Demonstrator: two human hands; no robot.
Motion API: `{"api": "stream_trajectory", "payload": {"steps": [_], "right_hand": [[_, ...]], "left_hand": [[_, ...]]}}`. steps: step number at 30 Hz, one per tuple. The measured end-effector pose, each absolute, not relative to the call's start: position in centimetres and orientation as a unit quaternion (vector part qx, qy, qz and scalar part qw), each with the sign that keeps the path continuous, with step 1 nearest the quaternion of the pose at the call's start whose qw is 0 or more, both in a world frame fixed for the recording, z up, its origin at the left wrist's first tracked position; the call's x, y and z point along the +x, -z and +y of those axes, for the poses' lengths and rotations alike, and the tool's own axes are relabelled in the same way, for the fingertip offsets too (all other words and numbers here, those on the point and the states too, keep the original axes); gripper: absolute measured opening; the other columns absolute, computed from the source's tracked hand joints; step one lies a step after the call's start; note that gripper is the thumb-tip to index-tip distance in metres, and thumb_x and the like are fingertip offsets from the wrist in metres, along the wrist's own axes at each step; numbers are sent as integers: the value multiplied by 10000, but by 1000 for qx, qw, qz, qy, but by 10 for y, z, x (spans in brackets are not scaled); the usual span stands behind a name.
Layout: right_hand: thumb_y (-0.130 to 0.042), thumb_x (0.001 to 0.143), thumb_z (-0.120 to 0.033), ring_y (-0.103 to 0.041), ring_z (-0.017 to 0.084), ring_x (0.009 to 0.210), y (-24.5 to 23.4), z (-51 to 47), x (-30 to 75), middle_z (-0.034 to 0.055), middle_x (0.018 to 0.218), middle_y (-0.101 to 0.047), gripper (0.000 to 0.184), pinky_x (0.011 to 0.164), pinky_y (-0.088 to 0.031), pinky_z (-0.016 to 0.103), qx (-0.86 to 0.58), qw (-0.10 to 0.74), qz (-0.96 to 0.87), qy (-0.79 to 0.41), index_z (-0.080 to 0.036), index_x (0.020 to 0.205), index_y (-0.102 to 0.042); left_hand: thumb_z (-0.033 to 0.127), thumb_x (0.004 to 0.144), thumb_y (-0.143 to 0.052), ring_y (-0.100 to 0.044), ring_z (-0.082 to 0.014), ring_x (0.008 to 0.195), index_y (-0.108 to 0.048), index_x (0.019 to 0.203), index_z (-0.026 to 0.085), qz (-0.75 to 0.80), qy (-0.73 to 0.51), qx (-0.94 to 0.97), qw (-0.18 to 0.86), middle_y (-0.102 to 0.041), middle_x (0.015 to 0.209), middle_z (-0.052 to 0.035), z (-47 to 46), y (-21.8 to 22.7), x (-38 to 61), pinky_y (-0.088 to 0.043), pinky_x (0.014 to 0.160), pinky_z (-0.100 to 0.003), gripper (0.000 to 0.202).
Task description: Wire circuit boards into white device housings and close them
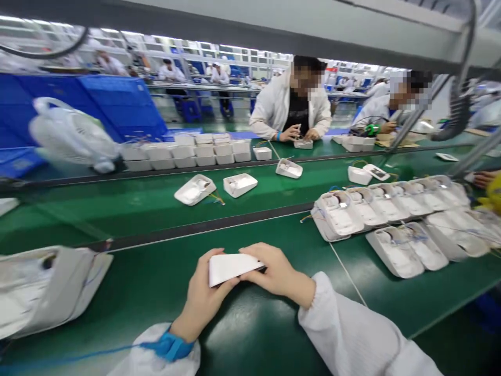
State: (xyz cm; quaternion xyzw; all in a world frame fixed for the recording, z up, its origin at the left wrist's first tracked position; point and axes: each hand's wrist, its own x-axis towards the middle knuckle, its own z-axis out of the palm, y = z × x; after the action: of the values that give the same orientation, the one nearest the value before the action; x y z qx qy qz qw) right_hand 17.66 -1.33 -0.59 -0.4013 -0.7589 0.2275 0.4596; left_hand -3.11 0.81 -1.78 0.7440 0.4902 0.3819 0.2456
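Note:
Both of my hands grip a small white plastic housing (230, 267) just above the green bench top (250, 334). My left hand (203, 292) is closed around its left end, the thumb along the near edge. At the other end my right hand (274, 271) pinches it, fingers over the top and thumb below. A dark patch shows by the right fingertips; I cannot tell what it is. The inside of the housing is hidden from me. A blue wrist strap (168, 345) with a cord sits on my left wrist.
White housings with wires stand in rows (376, 203) on the right; more (31, 292) are stacked at left. Several lie on the green conveyor (156, 183) ahead. Beyond it are a white fan (74, 130) and a co-worker (291, 104). A metal beam (250, 23) crosses overhead.

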Motion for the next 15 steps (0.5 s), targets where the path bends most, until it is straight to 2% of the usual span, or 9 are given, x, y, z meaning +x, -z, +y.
{"api": "stream_trajectory", "payload": {"steps": [3, 5, 8, 9, 12, 14, 15], "right_hand": [[-607, 922, -412, -591, 211, 1160, 21, -8, 178, 111, 1261, -636, 471, 1009, -451, 357, -421, 482, -724, -256, -206, 1339, -526], [-487, 979, -395, -594, 213, 1156, 32, -2, 180, 121, 1273, -625, 440, 992, -465, 377, -449, 488, -691, -288, -200, 1374, -483], [-488, 972, -350, -629, 218, 1064, 41, 5, 180, 111, 1172, -668, 334, 913, -502, 375, -510, 477, -651, -299, -185, 1249, -577], [-530, 951, -326, -634, 219, 1033, 41, 7, 179, 101, 1126, -682, 284, 899, -503, 374, -524, 465, -651, -291, -183, 1181, -615], [-615, 892, -245, -639, 212, 969, 40, 10, 176, 70, 1014, -701, 162, 891, -493, 371, -537, 437, -672, -263, -187, 1034, -666], [-616, 877, -198, -642, 202, 938, 38, 10, 175, 55, 972, -704, 127, 873, -494, 361, -535, 434, -677, -259, -193, 991, -674], [-613, 872, -180, -643, 198, 922, 38, 10, 175, 49, 954, -704, 119, 862, -496, 356, -536, 434, -677, -257, -196, 973, -675]], "left_hand": [[516, 796, -617, -653, -243, 883, -516, 1199, 187, 492, -370, 731, 293, -657, 1082, -79, 16, 21, -36, -522, 758, -353, 530], [521, 761, -657, -639, -241, 854, -577, 1118, 190, 523, -409, 675, 323, -679, 988, -54, 28, 26, -41, -509, 775, -358, 493], [513, 643, -783, -626, -231, 828, -647, 1001, 186, 568, -552, 502, 347, -690, 886, -32, 63, 34, -52, -505, 817, -360, 505], [540, 692, -744, -628, -224, 863, -633, 1037, 186, 569, -595, 457, 337, -687, 929, -36, 79, 35, -57, -509, 838, -359, 506], [543, 956, -382, -647, -209, 934, -535, 1206, 175, 554, -656, 400, 320, -645, 1107, -85, 132, 27, -79, -543, 810, -378, 470], [481, 1003, -338, -654, -218, 941, -502, 1260, 152, 533, -689, 387, 302, -609, 1184, -123, 163, 16, -96, -565, 768, -404, 449], [464, 996, -403, -649, -219, 956, -510, 1265, 152, 523, -697, 395, 290, -603, 1197, -122, 176, 11, -103, -567, 782, -411, 425]]}}
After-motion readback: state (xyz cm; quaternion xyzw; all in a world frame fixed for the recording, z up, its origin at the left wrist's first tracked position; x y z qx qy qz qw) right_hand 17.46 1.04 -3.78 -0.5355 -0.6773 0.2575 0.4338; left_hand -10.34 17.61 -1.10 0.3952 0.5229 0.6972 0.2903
